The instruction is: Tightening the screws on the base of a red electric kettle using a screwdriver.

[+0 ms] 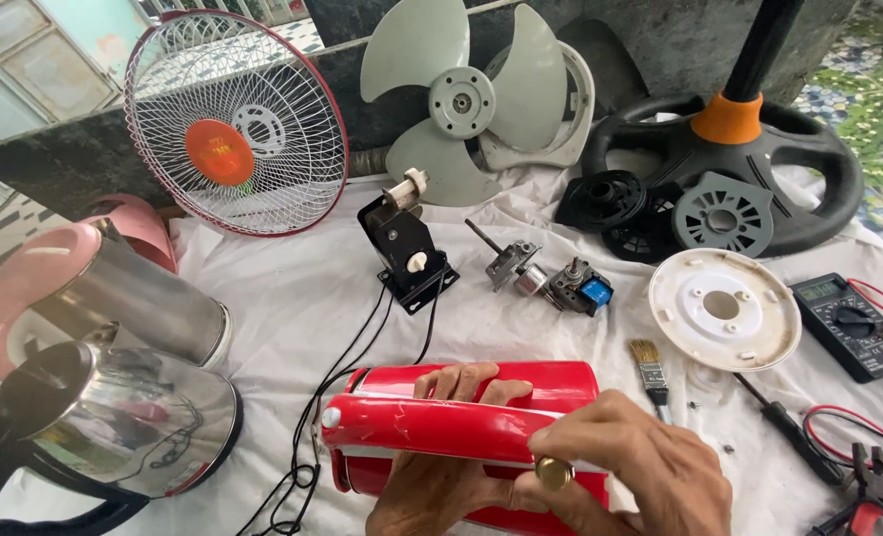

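Note:
A red electric kettle body point(431, 425) lies on its side on the white cloth at the bottom centre, its red handle toward me. My left hand point(441, 476) wraps under the handle, fingers curled over the kettle's body. My right hand point(630, 462) rests on the right end of the handle, fingers pinching a small round brass-coloured piece point(553, 472) against it. A black cord point(312, 447) runs from the kettle's left side.
Two steel kettles point(114, 397) lie at the left. A fan grille point(235, 121), fan blade point(461, 99), black switch box point(407, 253), small motor point(560, 283), white round base point(724, 308), paintbrush point(652, 377), screwdriver point(784, 427), multimeter point(853, 326), pliers point(873, 496) and black fan stand point(729, 149) surround them.

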